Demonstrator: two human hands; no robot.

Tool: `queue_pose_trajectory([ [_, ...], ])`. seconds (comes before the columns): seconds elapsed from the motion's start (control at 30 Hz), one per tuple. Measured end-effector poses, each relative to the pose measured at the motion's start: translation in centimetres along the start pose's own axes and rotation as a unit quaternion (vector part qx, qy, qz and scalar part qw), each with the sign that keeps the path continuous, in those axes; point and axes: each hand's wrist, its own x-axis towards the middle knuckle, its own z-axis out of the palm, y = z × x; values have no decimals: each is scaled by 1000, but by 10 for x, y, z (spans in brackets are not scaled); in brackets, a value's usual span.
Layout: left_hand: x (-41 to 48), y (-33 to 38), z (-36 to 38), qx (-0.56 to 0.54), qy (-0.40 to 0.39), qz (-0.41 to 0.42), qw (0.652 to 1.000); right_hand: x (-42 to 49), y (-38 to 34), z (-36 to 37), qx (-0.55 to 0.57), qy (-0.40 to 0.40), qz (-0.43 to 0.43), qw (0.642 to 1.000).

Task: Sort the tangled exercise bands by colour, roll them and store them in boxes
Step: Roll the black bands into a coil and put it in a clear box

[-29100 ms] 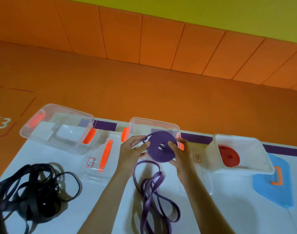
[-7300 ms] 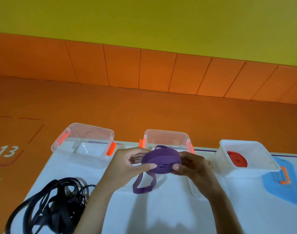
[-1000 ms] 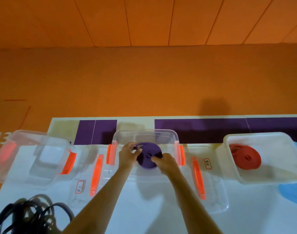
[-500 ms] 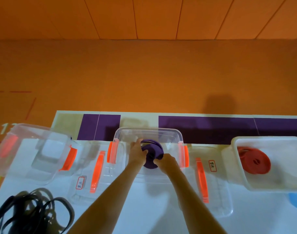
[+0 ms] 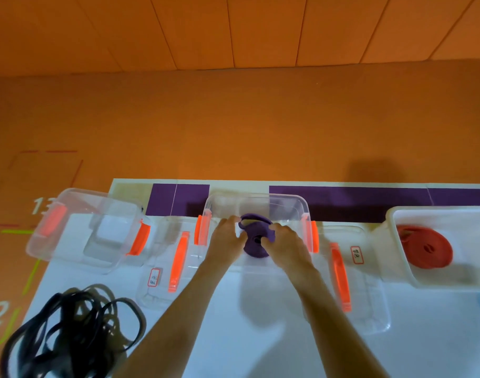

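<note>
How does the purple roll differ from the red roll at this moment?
The purple roll is inside the middle clear box; the red roll lies in the white box on the right. The left hand and right hand hold the purple roll; nothing touches the red roll. Both are bands coiled into flat discs with a centre hole.

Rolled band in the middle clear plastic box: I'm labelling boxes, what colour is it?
The rolled elastic band is purple; the head view shows it.
</note>
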Motion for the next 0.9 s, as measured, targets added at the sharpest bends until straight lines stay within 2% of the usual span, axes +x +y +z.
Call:
queue_pose_trajectory([
  [0.07, -28, 1, -24, 16, 26, 65, 997, -21, -6, -3, -19, 30, -48, 998],
  [0.17, -71, -6, -56, 96, 60, 129, 985, -55, -16, -3, -49, 66, -114, 990],
  [0.3, -120, -36, -90, 252, 89, 155, 951, -102, -37, 12, -119, 94, -156, 976],
  [0.4, -152, -74, -107, 287, 91, 153, 941, -134, -55, 37, -144, 106, -167, 970],
  [0.57, -196, -163, -135, 296, 69, 148, 941, -177, -93, 102, -176, 74, -165, 968],
  [0.73, -233, -265, -165, 284, 57, 103, 951, -219, -146, 189, -160, 15, -128, 979],
  [0.83, -245, -318, -191, 299, 40, 63, 951, -230, -167, 242, -134, -65, -113, 982],
  [0.9, -250, -356, -208, 282, 7, 8, 959, -233, -180, 274, -109, -139, -96, 980],
])
